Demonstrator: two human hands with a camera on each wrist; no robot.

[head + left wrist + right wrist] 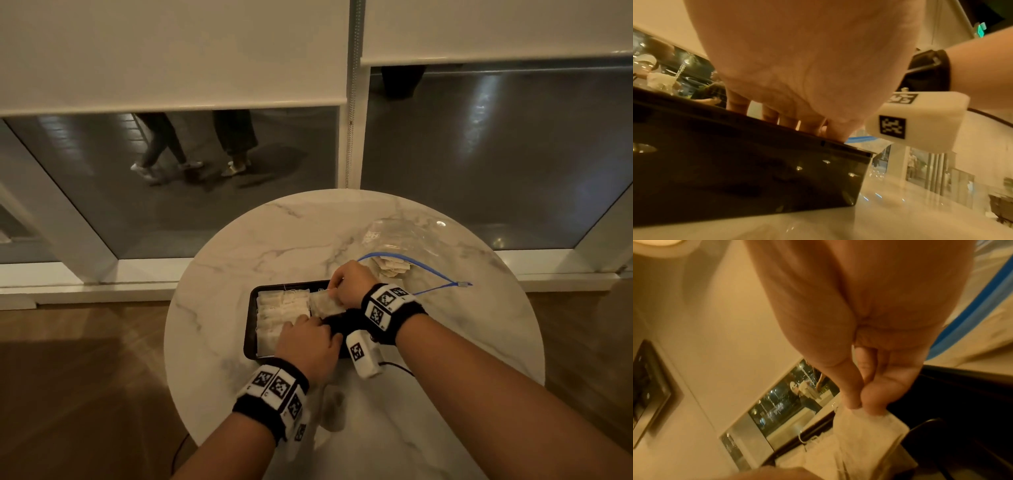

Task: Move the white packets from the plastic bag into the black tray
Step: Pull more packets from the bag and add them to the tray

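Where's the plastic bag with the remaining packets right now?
In the head view, the plastic bag lies on the marble table beyond the black tray, just past the right hand.

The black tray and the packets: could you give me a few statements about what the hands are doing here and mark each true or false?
1. The right hand pinches a white packet over the black tray. True.
2. The plastic bag is empty. False: packets remain inside.
3. The left hand rests on the tray's near edge. True.
4. The tray sits on the floor. False: it sits on the marble table.
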